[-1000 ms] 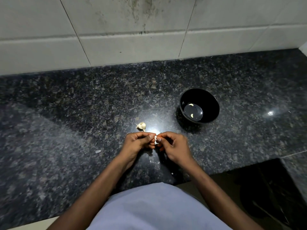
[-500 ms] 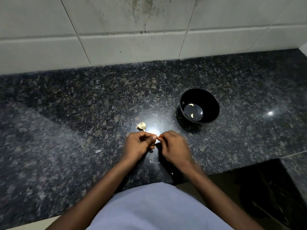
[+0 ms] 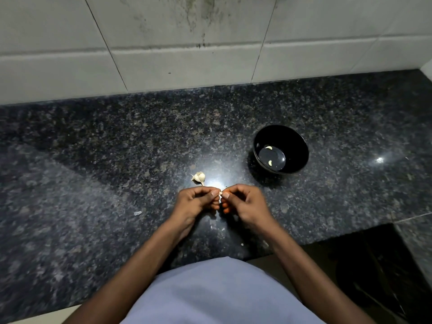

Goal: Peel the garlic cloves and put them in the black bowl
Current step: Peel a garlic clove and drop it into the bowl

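My left hand (image 3: 196,202) and my right hand (image 3: 243,204) meet just above the dark granite counter, fingertips pinched together on a small white garlic clove (image 3: 220,194), mostly hidden by the fingers. Just beyond my left hand lies the rest of the garlic bulb (image 3: 199,177), a few unpeeled cloves in papery skin. The black bowl (image 3: 294,146) stands to the upper right of my hands, and two peeled cloves (image 3: 270,163) lie apart on its bottom.
Small scraps of garlic skin (image 3: 138,213) lie on the counter left of my left hand and near the front edge. A tiled wall (image 3: 187,54) closes the back. The counter's front edge drops to a dark floor at the lower right.
Both hands stay at the same spot; the fingers have shifted slightly on the clove, and a bit of white shows between the fingertips again.
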